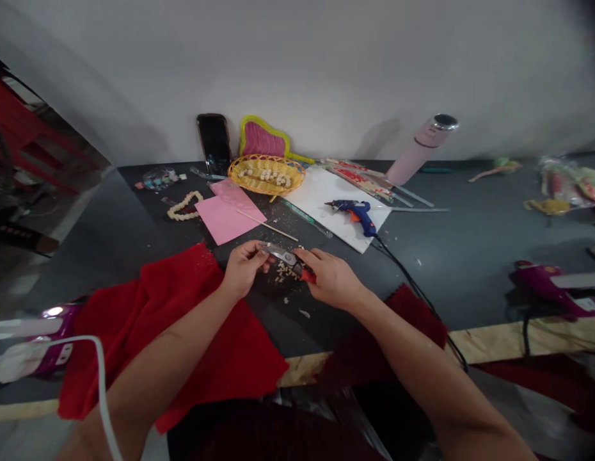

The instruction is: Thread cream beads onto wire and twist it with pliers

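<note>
My right hand (pixel 333 276) is wrapped round the red handles of a pair of pruning shears (pixel 284 256), whose silver blades point left. At the blade tips, my left hand (pixel 244 267) is closed in a pinch; what its fingers hold is too small to make out. Under the shears lie many small pale cut bits (pixel 281 276) on the dark table. A thin wooden stick (pixel 273 229) rests just beyond my hands, one end on a pink paper sheet (pixel 225 219). Behind it, a wicker basket (pixel 266 186) contains pale pieces.
A blue glue gun (pixel 357 214) lies on a white board (pixel 321 192), its cord running to the front edge. Red cloth (pixel 182 320) covers the front left. At the back stand a phone (pixel 214 144) and a pink bottle (pixel 422 148). A purple power strip (pixel 556 288) sits right.
</note>
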`<state>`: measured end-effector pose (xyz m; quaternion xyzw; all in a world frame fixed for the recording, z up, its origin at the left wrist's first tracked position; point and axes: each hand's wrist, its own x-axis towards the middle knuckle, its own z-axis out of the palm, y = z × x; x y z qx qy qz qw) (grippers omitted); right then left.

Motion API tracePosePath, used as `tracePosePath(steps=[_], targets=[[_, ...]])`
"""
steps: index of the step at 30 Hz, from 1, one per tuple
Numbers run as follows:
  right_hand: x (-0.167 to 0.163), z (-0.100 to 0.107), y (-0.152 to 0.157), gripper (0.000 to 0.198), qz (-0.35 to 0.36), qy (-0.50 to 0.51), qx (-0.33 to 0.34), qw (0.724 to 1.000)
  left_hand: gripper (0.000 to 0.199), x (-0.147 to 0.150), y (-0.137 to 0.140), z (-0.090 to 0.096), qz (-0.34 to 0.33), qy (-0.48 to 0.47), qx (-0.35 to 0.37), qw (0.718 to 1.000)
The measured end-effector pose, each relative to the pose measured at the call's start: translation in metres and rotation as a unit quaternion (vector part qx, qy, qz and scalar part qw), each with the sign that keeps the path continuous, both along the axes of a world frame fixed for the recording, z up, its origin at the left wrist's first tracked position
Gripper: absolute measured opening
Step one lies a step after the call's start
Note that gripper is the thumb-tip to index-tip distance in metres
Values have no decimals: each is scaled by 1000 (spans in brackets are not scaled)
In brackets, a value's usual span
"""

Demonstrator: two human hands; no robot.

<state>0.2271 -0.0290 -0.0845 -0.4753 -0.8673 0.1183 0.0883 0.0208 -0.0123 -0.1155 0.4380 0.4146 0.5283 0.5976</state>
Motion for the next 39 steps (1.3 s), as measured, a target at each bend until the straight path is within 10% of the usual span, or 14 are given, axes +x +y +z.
tracePosePath(steps=[39], targets=[[-3,-8,2,59,-21,-20,27,999,12,3,1,-1,31,-4,-14,999]])
